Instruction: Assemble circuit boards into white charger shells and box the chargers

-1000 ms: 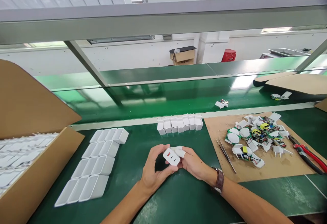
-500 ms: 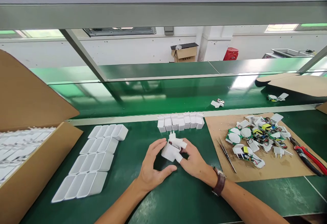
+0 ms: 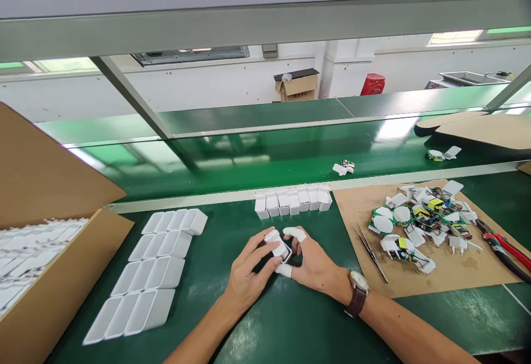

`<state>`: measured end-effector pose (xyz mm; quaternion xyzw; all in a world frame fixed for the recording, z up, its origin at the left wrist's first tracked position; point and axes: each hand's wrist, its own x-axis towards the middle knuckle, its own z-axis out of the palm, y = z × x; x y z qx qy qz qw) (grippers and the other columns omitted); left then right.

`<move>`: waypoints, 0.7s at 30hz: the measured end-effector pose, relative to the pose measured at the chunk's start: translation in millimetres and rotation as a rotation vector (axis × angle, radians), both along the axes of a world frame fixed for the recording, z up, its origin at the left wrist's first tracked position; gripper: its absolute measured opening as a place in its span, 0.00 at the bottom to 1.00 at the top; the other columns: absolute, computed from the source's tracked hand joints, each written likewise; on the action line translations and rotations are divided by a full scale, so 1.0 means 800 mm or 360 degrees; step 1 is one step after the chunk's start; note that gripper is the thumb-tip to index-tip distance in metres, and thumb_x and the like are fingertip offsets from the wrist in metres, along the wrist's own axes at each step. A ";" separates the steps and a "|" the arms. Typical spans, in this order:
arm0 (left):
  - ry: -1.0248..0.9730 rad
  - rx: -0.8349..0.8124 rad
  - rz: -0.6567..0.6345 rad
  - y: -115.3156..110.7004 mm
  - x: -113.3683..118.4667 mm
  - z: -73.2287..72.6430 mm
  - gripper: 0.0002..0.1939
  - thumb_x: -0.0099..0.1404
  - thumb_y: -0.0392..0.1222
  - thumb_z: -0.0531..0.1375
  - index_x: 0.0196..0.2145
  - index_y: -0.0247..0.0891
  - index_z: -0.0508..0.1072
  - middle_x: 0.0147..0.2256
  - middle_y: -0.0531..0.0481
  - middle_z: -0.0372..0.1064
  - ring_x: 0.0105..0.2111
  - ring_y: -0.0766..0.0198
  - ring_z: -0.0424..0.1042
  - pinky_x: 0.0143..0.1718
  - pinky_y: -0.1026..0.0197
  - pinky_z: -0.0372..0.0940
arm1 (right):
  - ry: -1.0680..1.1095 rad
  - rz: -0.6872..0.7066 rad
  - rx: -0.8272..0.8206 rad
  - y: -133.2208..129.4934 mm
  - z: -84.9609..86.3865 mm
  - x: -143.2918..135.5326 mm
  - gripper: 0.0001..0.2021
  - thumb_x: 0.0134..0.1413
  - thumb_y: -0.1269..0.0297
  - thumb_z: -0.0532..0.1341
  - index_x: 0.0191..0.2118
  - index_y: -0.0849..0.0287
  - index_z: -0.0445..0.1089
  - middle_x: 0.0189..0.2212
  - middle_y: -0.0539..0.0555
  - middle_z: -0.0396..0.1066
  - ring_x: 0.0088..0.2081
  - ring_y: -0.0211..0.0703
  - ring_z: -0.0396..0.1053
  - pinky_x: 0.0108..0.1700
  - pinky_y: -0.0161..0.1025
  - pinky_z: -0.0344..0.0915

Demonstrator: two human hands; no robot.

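Observation:
My left hand [image 3: 249, 267] is closed around a small white plastic charger housing [image 3: 282, 250], its fingers over the top and its thumb along the near side. The housing lies tilted, with its open end with a dark inside turned toward my right hand [image 3: 312, 261]. White covers wrap the thumb and index finger of that hand. Those fingers are spread apart beside the housing; I cannot tell whether the thumb touches it. Beyond both hands stands a row of white charger housings [image 3: 293, 202].
Empty white housings [image 3: 160, 273] lie in rows at left, beside a cardboard box [image 3: 62, 267] of white parts. A brown sheet [image 3: 410, 284] at right carries circuit boards [image 3: 427, 217], tweezers [image 3: 371, 253] and red-handled pliers [image 3: 504, 248]. A metal beam [image 3: 265, 21] crosses overhead.
The white housing has passed from my right hand's fingers into my left hand, which has closed on it. It has turned, and my right fingers have spread. The view has tilted slightly.

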<state>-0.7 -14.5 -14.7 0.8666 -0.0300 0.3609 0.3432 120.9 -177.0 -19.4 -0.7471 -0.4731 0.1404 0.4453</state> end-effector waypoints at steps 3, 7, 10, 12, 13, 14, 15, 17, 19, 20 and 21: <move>-0.0034 0.0016 -0.0066 -0.003 0.002 0.005 0.14 0.67 0.33 0.66 0.49 0.43 0.78 0.51 0.41 0.75 0.49 0.54 0.78 0.48 0.52 0.78 | 0.0300 0.0202 -0.0138 0.002 0.008 0.002 0.41 0.53 0.60 0.71 0.69 0.56 0.53 0.39 0.52 0.71 0.34 0.43 0.69 0.39 0.43 0.70; -0.0072 0.0094 -0.0100 -0.010 0.001 0.013 0.15 0.64 0.30 0.66 0.47 0.42 0.76 0.48 0.41 0.75 0.48 0.53 0.76 0.46 0.49 0.77 | 0.0235 0.0278 -0.0170 0.003 0.003 0.003 0.43 0.52 0.63 0.70 0.70 0.58 0.52 0.48 0.58 0.71 0.40 0.47 0.71 0.44 0.46 0.70; -0.0128 0.0199 -0.0081 -0.012 -0.002 0.017 0.15 0.63 0.29 0.66 0.46 0.42 0.75 0.47 0.42 0.75 0.47 0.52 0.76 0.46 0.47 0.77 | 0.0076 0.0267 -0.0126 0.004 -0.008 0.002 0.44 0.50 0.67 0.69 0.71 0.59 0.50 0.54 0.62 0.67 0.42 0.49 0.71 0.46 0.48 0.70; -0.0134 0.0283 -0.0059 -0.011 -0.004 0.016 0.15 0.63 0.29 0.65 0.46 0.43 0.75 0.48 0.42 0.75 0.47 0.52 0.77 0.46 0.46 0.77 | 0.0035 0.0268 -0.0097 0.005 -0.012 0.000 0.44 0.50 0.67 0.68 0.70 0.58 0.50 0.54 0.61 0.67 0.43 0.49 0.71 0.47 0.48 0.70; -0.0130 0.0327 -0.0048 -0.011 -0.005 0.015 0.15 0.63 0.29 0.65 0.46 0.43 0.75 0.48 0.42 0.76 0.47 0.51 0.77 0.46 0.46 0.77 | 0.0026 0.0264 -0.0092 0.005 -0.013 0.000 0.44 0.50 0.66 0.68 0.70 0.58 0.49 0.54 0.61 0.67 0.43 0.49 0.71 0.47 0.48 0.70; -0.0126 0.0372 -0.0038 -0.010 -0.007 0.014 0.15 0.63 0.29 0.66 0.46 0.43 0.75 0.49 0.42 0.76 0.47 0.51 0.77 0.46 0.45 0.77 | 0.0021 0.0257 -0.0095 0.005 -0.013 -0.001 0.44 0.50 0.66 0.68 0.71 0.58 0.49 0.54 0.61 0.67 0.43 0.50 0.71 0.47 0.48 0.71; -0.0121 0.0414 -0.0026 -0.011 -0.008 0.012 0.15 0.62 0.30 0.67 0.46 0.43 0.75 0.50 0.41 0.75 0.48 0.50 0.77 0.46 0.45 0.77 | 0.0017 0.0250 -0.0106 0.005 -0.013 -0.001 0.44 0.49 0.66 0.68 0.71 0.59 0.49 0.54 0.62 0.67 0.43 0.50 0.71 0.47 0.48 0.71; -0.0089 0.0467 0.0005 -0.013 -0.010 0.009 0.15 0.61 0.34 0.70 0.45 0.42 0.75 0.51 0.39 0.75 0.49 0.49 0.77 0.46 0.46 0.77 | 0.0005 0.0245 -0.0131 0.005 -0.011 -0.001 0.45 0.49 0.66 0.68 0.71 0.60 0.49 0.53 0.62 0.67 0.44 0.52 0.72 0.46 0.49 0.71; -0.0035 0.0454 0.0039 -0.018 -0.011 0.007 0.14 0.62 0.37 0.71 0.43 0.42 0.74 0.51 0.38 0.76 0.49 0.49 0.78 0.44 0.49 0.78 | -0.0006 0.0241 -0.0140 0.005 -0.012 -0.001 0.45 0.49 0.66 0.69 0.71 0.60 0.49 0.53 0.63 0.67 0.44 0.53 0.72 0.47 0.49 0.72; -0.0003 0.0431 0.0050 -0.019 -0.011 0.008 0.12 0.63 0.38 0.70 0.43 0.41 0.74 0.50 0.38 0.76 0.48 0.50 0.78 0.44 0.51 0.78 | -0.0014 0.0236 -0.0137 0.005 -0.013 -0.001 0.46 0.49 0.66 0.69 0.71 0.60 0.48 0.54 0.63 0.67 0.44 0.53 0.72 0.47 0.49 0.72; 0.0031 0.0409 0.0057 -0.018 -0.012 0.008 0.10 0.64 0.38 0.69 0.42 0.42 0.73 0.49 0.39 0.77 0.48 0.52 0.79 0.43 0.53 0.78 | -0.0025 0.0232 -0.0130 0.005 -0.014 -0.002 0.47 0.49 0.65 0.70 0.72 0.59 0.48 0.54 0.63 0.67 0.45 0.53 0.72 0.47 0.48 0.72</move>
